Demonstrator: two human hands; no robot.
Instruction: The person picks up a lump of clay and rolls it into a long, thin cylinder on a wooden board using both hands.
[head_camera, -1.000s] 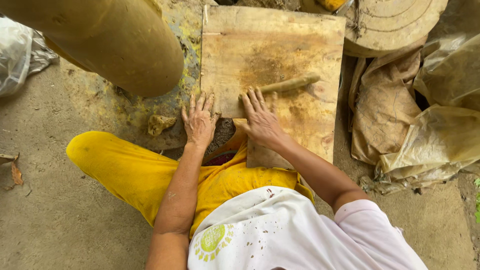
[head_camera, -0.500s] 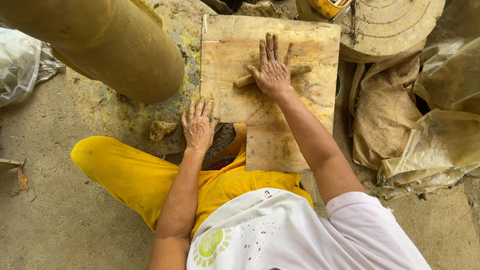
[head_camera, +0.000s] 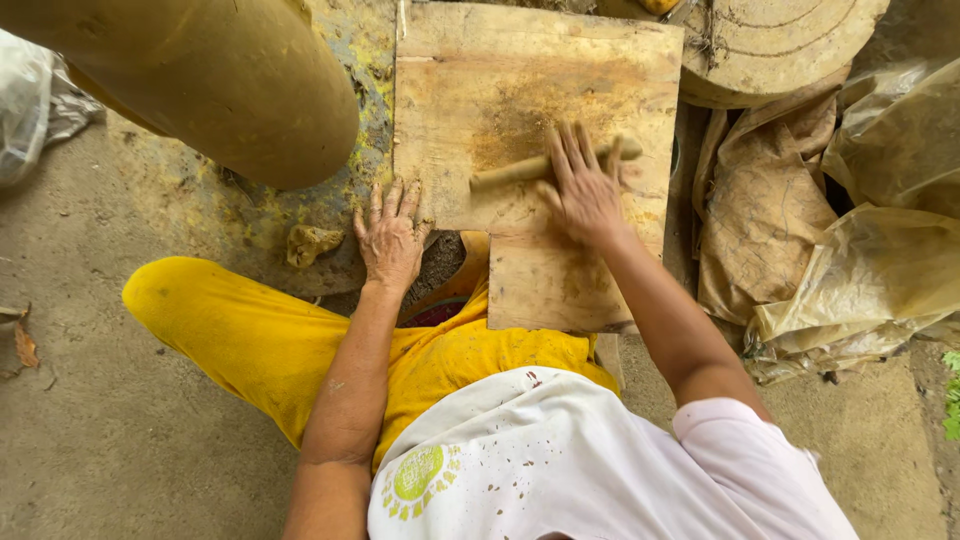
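A thin brown roll of clay (head_camera: 510, 174) lies across a worn wooden board (head_camera: 470, 90) on the ground. My right hand (head_camera: 585, 190) lies flat on the roll's right part, fingers spread, palm pressing down. My left hand (head_camera: 391, 237) rests flat at the board's lower left edge, fingers spread, holding nothing. My knees in yellow cloth are folded under me just below the board.
A large clay-coloured pot (head_camera: 210, 80) stands at the upper left. A small lump of clay (head_camera: 312, 241) lies on the ground below it. A round wooden wheel (head_camera: 780, 50) sits at the upper right, with crumpled plastic sheets (head_camera: 860, 240) beside it.
My right hand slid up the board with the clay roll, then came back toward me; the roll now lies mid-board. My left hand stayed at the board's edge.
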